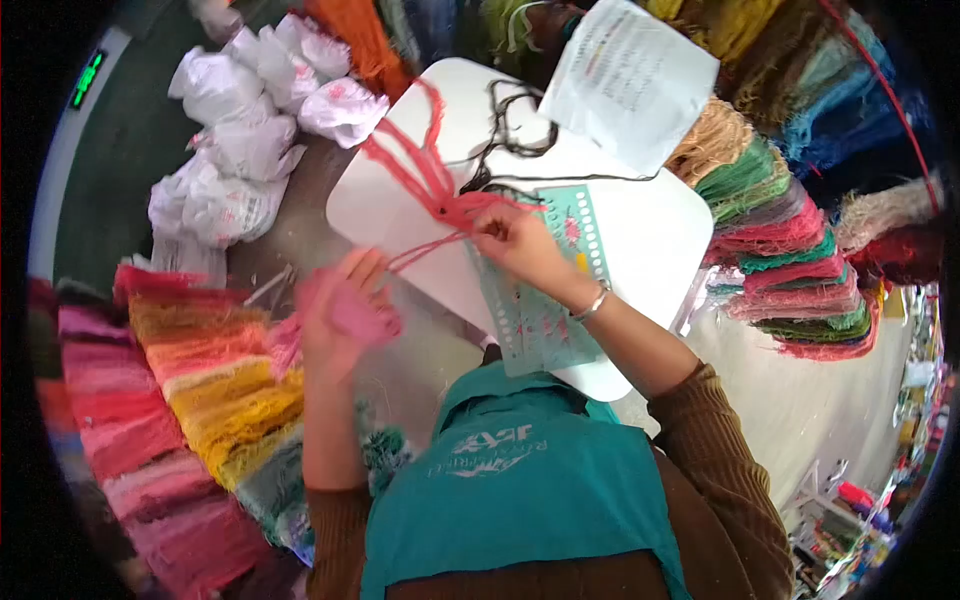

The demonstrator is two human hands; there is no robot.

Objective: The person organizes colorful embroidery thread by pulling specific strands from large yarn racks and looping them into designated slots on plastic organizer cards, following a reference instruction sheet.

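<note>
My right hand (525, 248) is closed in a pinch on coral-red thread (425, 175) over a white table (655, 230). Several strands of that thread spread over the far left of the table, and thin ones stretch from my right fingers toward my left hand (330, 325). Blurred by motion, the left hand is wrapped round a bundle of pink thread (365, 315) left of the table. Under my right hand lies a green card with punched holes (520, 320), bearing small pink thread pieces. Dark thread (525, 150) lies loose behind it.
A printed sheet in a clear sleeve (630, 85) covers the table's back right corner. White plastic bags (235, 195) sit at the far left. Coloured thread hanks hang at left (215, 400) and right (780, 250). A teal apron (520, 490) covers my front.
</note>
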